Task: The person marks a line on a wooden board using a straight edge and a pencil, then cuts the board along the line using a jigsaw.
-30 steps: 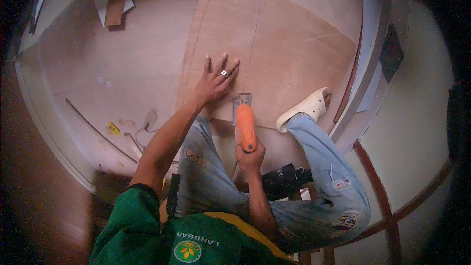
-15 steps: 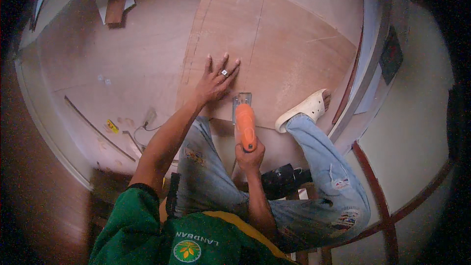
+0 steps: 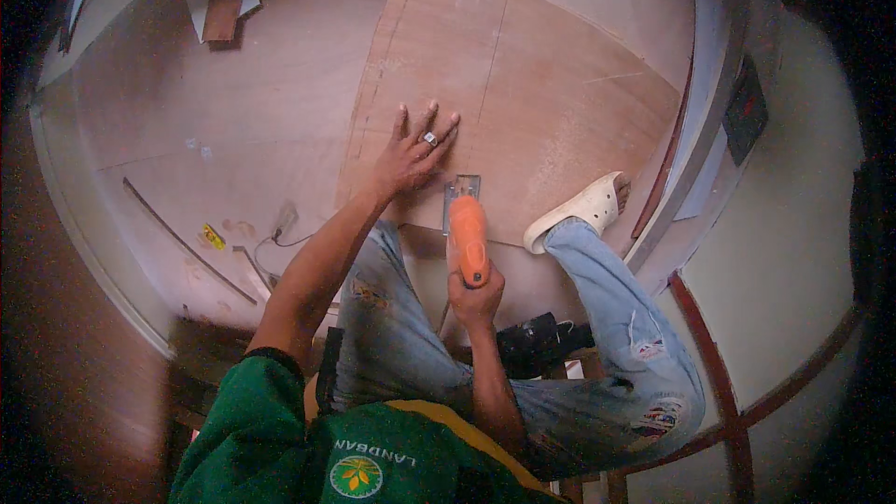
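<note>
Here, jigsaw in right hand

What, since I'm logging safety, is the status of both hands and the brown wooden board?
Right hand gripping orange power tool. Left hand flat on board, left of tool's metal plate. Possible obstacle: cream perforated clog on board, right of tool.

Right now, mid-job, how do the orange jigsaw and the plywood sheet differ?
The orange jigsaw has a bright body and a metal base plate; the plywood sheet is brown and marked with dark lines. The jigsaw is compact, the plywood sheet far larger. The right grip is closed around the jigsaw, while the left grip rests spread on the plywood sheet. Both have a hand on them.
</note>
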Demonstrator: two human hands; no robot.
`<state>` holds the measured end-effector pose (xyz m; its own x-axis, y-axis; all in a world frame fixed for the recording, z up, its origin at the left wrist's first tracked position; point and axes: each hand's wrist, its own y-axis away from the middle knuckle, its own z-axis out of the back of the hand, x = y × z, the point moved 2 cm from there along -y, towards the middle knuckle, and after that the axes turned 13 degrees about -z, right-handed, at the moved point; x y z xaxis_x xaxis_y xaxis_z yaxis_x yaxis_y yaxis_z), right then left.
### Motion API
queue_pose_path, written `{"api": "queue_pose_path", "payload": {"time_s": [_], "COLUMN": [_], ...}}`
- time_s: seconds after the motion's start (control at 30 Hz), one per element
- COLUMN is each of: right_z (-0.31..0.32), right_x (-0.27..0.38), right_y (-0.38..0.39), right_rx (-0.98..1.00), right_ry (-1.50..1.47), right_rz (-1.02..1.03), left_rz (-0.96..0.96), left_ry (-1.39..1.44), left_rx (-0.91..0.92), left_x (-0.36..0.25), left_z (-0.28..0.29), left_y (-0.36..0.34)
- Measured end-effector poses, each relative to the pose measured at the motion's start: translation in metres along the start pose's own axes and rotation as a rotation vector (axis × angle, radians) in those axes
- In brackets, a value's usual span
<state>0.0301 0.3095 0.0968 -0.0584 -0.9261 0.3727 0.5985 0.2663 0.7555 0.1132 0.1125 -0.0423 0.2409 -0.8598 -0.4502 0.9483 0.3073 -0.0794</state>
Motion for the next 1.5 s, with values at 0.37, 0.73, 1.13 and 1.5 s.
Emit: {"api": "queue_pose_path", "payload": {"time_s": [0.37,0.73,1.13,1.5], "right_z": [0.000,0.000,-0.003,-0.007], "right_x": [-0.007,0.007,0.008,0.004], "right_y": [-0.001,0.002,0.003,0.005], "right_rx": [-0.062,-0.019,-0.016,-0.040], "right_ry": [0.019,0.018,-0.034,-0.043], "right_rz": [0.053,-0.036,-0.028,-0.015], "left_rz": [-0.039,-0.040,-0.013,0.046], "left_ry": [-0.062,-0.076,-0.025,0.088], "left_rx": [0.015,0.030,0.013,-0.003], "left_x": [0.000,0.002,0.002,0.002], "left_z": [-0.004,-0.001,0.001,0.000], "left_y": [0.000,0.000,0.003,0.005]}}
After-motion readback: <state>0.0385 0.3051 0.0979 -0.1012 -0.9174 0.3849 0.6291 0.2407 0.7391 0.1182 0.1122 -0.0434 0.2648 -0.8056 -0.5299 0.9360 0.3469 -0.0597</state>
